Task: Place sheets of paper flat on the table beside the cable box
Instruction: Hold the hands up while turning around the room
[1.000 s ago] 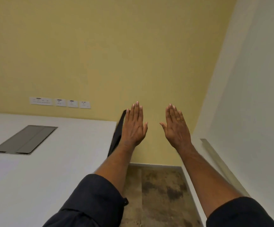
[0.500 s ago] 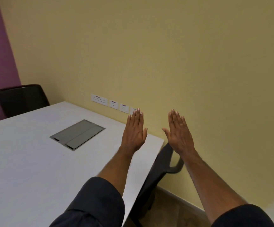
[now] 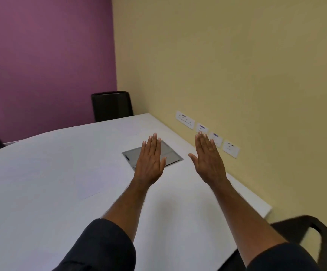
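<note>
Corner room: purple wall (image 3: 47, 55) to the left, yellow wall (image 3: 227, 61) to the right, with a row of white socket plates (image 3: 207, 132) low on the yellow one. White bench (image 3: 41, 192) filling the lower left, right edge running close along the yellow wall. Grey cable box (image 3: 170, 153) set flush into the bench top, lid down, partly covered from this view by the left hand. Black chair (image 3: 111, 105) behind the far end of the bench, another black chair (image 3: 305, 231) at the lower right corner, a dark shape at the far left edge too cropped to name.

Both arms stretched forward above the bench, dark sleeves pushed up past the elbows. Left hand (image 3: 150, 163) flat, back up, fingers straight and together, grip released, nothing in it. Right hand (image 3: 209, 159) likewise flat and slack, thumb spread inward, nothing held, fingertips near the socket plates in the view.

Faint straight edge (image 3: 88, 196) on the bench to the left of the left forearm, possibly the corner of a white sheet of paper lying flat, near the cable box and nearer the camera; white on white, hard to make out.
</note>
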### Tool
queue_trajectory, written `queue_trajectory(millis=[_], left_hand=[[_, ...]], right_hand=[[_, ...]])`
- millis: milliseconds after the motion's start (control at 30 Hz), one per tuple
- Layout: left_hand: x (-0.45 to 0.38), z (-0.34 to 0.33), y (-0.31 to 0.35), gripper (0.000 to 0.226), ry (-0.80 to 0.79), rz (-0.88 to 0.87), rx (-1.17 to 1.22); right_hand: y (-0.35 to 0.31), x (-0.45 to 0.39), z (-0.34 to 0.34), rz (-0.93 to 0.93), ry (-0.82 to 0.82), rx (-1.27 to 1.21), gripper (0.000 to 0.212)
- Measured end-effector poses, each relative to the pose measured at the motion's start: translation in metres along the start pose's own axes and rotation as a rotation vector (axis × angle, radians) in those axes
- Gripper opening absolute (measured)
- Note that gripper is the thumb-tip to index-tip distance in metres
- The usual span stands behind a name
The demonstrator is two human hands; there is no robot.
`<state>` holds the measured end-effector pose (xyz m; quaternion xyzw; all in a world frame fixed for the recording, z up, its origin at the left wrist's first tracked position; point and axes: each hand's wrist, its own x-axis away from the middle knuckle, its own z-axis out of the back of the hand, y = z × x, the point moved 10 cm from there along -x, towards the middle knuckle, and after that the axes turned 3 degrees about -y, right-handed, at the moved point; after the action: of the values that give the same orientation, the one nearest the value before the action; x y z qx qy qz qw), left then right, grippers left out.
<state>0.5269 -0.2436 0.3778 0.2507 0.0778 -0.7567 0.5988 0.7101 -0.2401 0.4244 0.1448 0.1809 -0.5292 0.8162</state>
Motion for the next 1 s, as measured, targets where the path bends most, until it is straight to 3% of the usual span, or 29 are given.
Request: queue_trajectory(millis=[200, 467, 733, 1000], left_hand=[[0.005, -0.005, -0.093, 0.071, -0.007, 0.281, -0.118], [0.056, 0.003, -0.193, 0.071, -0.061, 0.511, -0.280], [0.059, -0.022, -0.274, 0.072, -0.125, 0.562, -0.286], [0.054, -0.120, -0.347, 0.072, -0.191, 0.584, -0.171]], right_hand=[[-0.047, -0.080, -0.055, 0.240, -0.021, -0.118, 0.069], [-0.121, -0.145, -0.116, 0.394, -0.045, -0.270, 0.071], [-0.174, -0.196, -0.184, 0.424, -0.096, -0.349, 0.069], [-0.209, -0.233, -0.307, 0.416, -0.215, -0.335, 0.064]])
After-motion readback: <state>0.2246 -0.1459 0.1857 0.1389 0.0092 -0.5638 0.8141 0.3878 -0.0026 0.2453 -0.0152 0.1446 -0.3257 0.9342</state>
